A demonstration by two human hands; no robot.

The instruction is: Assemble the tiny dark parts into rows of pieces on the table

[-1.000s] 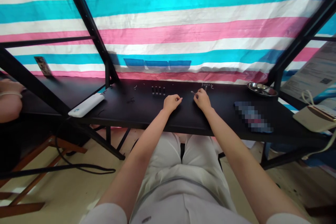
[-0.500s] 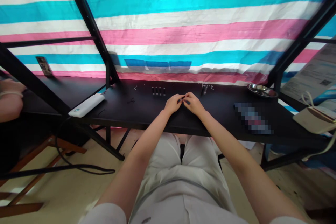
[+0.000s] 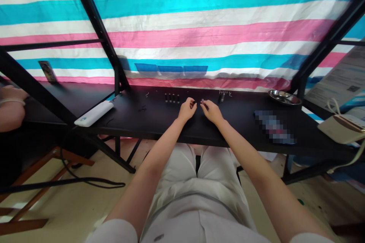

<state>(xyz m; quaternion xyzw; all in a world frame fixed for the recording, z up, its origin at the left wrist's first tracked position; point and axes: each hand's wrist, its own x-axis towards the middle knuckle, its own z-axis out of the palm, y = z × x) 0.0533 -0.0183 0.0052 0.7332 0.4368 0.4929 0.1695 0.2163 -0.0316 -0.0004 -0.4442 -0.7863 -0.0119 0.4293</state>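
Over the middle of the black table (image 3: 137, 125), my left hand (image 3: 187, 109) is closed around something dark and small that I cannot make out. A short gap to its right, my right hand (image 3: 211, 111) pinches a tiny pale piece (image 3: 202, 100) at its fingertips. Several small dark cylinders with light ends (image 3: 170, 98) stand in a row behind and left of my left hand. Behind my right hand lie more small dark pieces (image 3: 221, 97) with thin white bits (image 3: 226, 93) beside them.
A white oblong device (image 3: 95, 114) and thin black strips (image 3: 142, 108) lie on the left. At the right are a metal dish (image 3: 284, 98), a blurred packet (image 3: 275, 128) and a beige bag (image 3: 342, 129). Another person's arm (image 3: 11, 108) shows at far left, beyond a black frame (image 3: 94, 19).
My hands, which were touching at the fingertips, have come apart. The tiny pale piece now shows in my right fingertips.
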